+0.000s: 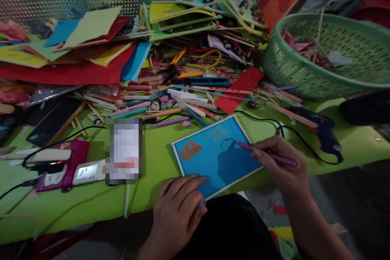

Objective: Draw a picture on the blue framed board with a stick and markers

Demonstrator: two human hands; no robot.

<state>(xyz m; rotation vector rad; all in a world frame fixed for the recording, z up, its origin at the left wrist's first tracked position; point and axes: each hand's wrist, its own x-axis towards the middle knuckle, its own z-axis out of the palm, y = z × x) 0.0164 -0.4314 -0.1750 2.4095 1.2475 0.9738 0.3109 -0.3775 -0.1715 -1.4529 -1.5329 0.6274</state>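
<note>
A blue card with a thin wooden frame (210,154) lies on the green table (152,162) near its front edge. An orange shape is drawn at the card's left. My right hand (278,162) is closed round a purple pen (268,153), with its tip touching the card beside a dark curved line. My left hand (179,203) rests flat on the card's near corner, fingers stretched out, holding nothing.
A green plastic basket (323,55) stands at the right. Behind the card lie heaps of coloured paper (91,48), framed cards, sticks and pens. A blue glue gun (323,130) with a black cord lies to the right. A phone (55,120) and a pink device (65,166) sit left.
</note>
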